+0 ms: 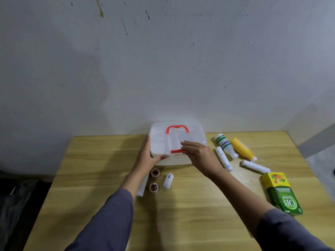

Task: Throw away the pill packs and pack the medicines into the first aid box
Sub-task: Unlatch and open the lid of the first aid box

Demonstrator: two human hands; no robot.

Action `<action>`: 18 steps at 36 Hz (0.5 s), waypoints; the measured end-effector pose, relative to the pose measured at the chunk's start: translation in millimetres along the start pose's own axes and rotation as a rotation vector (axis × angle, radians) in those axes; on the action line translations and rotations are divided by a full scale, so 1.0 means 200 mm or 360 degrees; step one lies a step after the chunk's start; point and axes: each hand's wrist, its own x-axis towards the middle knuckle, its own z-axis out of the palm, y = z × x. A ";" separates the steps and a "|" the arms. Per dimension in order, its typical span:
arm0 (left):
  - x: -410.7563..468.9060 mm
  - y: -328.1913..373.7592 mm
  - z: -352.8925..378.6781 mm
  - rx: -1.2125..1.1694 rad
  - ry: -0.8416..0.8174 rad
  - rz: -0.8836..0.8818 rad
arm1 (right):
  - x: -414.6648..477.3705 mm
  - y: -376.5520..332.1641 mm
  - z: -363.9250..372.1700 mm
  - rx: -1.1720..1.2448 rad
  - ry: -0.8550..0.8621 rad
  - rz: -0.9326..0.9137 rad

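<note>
A translucent white first aid box (195,140) with a red handle (177,128) stands closed at the table's far edge. My left hand (147,153) grips its front left corner. My right hand (197,153) rests its fingers on the red front latch (176,151). Right of the box lie a green-and-white bottle (225,144), a yellow bottle (243,149) and two white bandage rolls (223,158) (255,166). A green medicine carton (281,192) lies nearer on the right. Two small tape rolls (155,172) (154,187) and a small white roll (168,180) sit in front of the box.
The wooden table (190,205) stands against a white wall. Another white roll (142,187) lies partly hidden under my left forearm. Dark floor and clutter show left of the table.
</note>
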 end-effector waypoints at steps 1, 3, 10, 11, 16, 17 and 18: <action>0.00 0.00 0.01 -0.0021 0.0007 -0.0002 | 0.00 0.00 -0.01 0.0009 -0.0015 0.0005; -0.01 0.00 0.01 -0.0058 0.0004 -0.0020 | 0.01 0.00 -0.02 0.0025 -0.0026 0.0024; -0.01 -0.03 0.02 -0.0104 0.0043 -0.0015 | 0.02 -0.02 -0.05 0.0048 -0.0032 0.0099; 0.00 -0.03 0.02 -0.0108 0.0051 -0.0003 | 0.02 -0.02 -0.06 0.0048 -0.0032 0.0104; 0.00 -0.03 0.03 -0.0148 0.0070 0.0018 | 0.05 -0.02 -0.08 0.0078 -0.0022 0.0069; 0.00 -0.03 0.03 -0.0154 0.0075 0.0019 | 0.06 -0.02 -0.09 0.0084 -0.0006 0.0065; -0.01 -0.03 0.03 -0.0159 0.0073 0.0025 | 0.07 -0.02 -0.11 0.0090 0.0016 0.0064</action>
